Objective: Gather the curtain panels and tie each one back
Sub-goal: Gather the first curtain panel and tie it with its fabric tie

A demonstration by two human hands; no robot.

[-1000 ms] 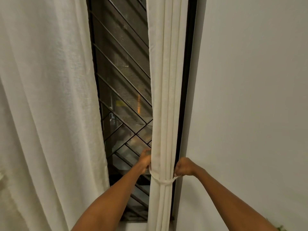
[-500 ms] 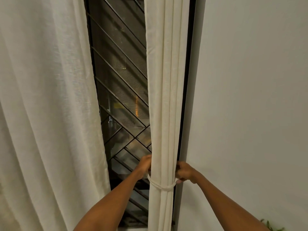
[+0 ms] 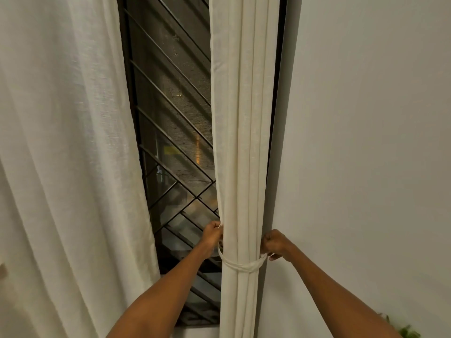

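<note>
Right curtain panel [image 3: 244, 142] hangs bunched by the wall [image 3: 366, 142], tie [image 3: 244, 265] looped round its front. Left hand [image 3: 212, 236] pinches one tie end, right hand [image 3: 274, 243] grips the other; the far side is hidden, knot probably not made. Fabric looks soft, light, slippery: hold the tie ends close to the bunch. Left curtain [image 3: 61, 154] hangs loose over the window grille [image 3: 170, 130].

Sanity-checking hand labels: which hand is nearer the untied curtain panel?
Left. The left hand grips the tie on the gathered panel beside the grille, towards the untied panel; the right hand grips it beside the wall, farther away.
</note>
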